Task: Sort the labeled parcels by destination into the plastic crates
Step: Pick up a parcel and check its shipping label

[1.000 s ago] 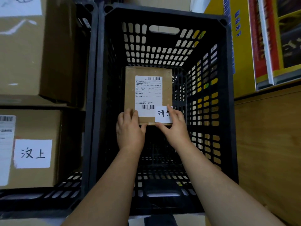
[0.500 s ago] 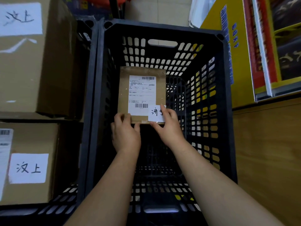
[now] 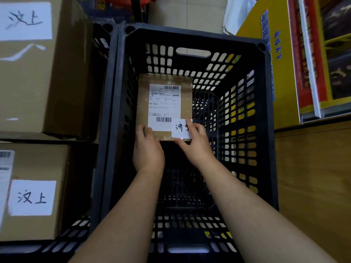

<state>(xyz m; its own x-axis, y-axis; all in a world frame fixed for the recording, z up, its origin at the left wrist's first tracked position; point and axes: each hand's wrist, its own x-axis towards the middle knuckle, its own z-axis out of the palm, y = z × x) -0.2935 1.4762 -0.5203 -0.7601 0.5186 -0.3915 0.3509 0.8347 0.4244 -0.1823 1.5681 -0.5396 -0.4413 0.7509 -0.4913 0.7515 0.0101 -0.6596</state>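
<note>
free room right of parcel (image 3: 165, 103)

Parcel (image 3: 164, 103) inside right crate (image 3: 266, 130); boxes (image 3: 34, 73) in left crate (image 3: 103, 92).

Both hands hold a flat cardboard parcel (image 3: 165, 103) inside the black plastic crate (image 3: 266, 130). Left hand (image 3: 147, 150) grips its near-left corner; right hand (image 3: 195, 143) pinches the near edge over a handwritten label (image 3: 180, 129). Two labelled boxes (image 3: 34, 196) occupy the adjacent crate (image 3: 106, 76).

Upper brown cardboard box (image 3: 28, 82) and lower brown cardboard box (image 3: 38, 164) were labelled "汶上"; flat brown cardboard parcel (image 3: 164, 99) was labelled "济", second character covered.
</note>
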